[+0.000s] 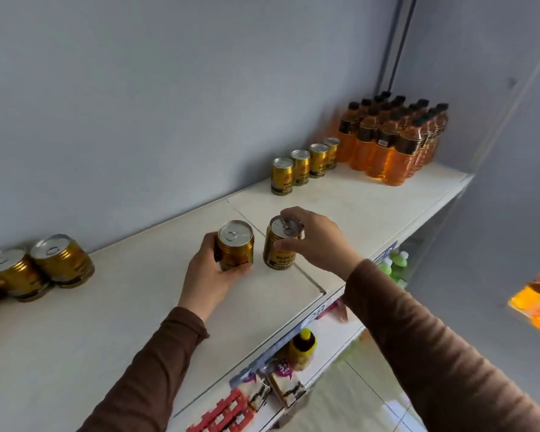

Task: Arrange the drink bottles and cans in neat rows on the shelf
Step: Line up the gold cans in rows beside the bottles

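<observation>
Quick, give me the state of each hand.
Left hand: grips the left gold can by its side.
Right hand: grips the right gold can at its top.

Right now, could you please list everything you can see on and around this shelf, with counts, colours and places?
held cans: two, gold, upright mid-shelf, one in each hand
row of cans: four, gold, along the wall, far end
loose cans: at least two, gold, left end by the wall, more cut off by the frame edge
bottles: a block in several rows, orange with black caps, far right end
shelf: one, white, against the wall
goods on lower shelves: several, mixed colours, below the front edge
left hand: grips a can's side
right hand: fingers grip the other can's rim
</observation>
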A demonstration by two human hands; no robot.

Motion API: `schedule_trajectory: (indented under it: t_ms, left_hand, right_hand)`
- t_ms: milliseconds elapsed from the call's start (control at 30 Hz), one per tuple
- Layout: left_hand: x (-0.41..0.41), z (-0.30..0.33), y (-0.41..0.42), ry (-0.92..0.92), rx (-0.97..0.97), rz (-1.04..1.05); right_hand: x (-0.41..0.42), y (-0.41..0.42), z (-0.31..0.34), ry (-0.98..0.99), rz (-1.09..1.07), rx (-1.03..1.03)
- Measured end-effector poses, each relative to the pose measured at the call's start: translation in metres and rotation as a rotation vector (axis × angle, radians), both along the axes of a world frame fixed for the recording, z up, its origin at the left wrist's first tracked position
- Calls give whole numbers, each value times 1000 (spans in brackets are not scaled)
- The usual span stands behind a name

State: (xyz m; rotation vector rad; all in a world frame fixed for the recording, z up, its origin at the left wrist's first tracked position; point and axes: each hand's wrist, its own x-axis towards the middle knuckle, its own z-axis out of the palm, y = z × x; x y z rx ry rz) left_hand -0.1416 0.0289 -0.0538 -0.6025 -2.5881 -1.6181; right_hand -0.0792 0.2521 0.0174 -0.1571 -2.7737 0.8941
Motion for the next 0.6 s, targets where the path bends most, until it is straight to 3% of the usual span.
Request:
schedule_trajectory:
  t_ms: [300, 600]
  left_hand:
    - [11, 3, 190, -50, 51, 2]
    - [-25, 9, 303, -71, 27, 52]
  right_hand:
    - [15, 191, 9, -25, -24, 51]
    - [-31, 300, 6, -25, 17, 24]
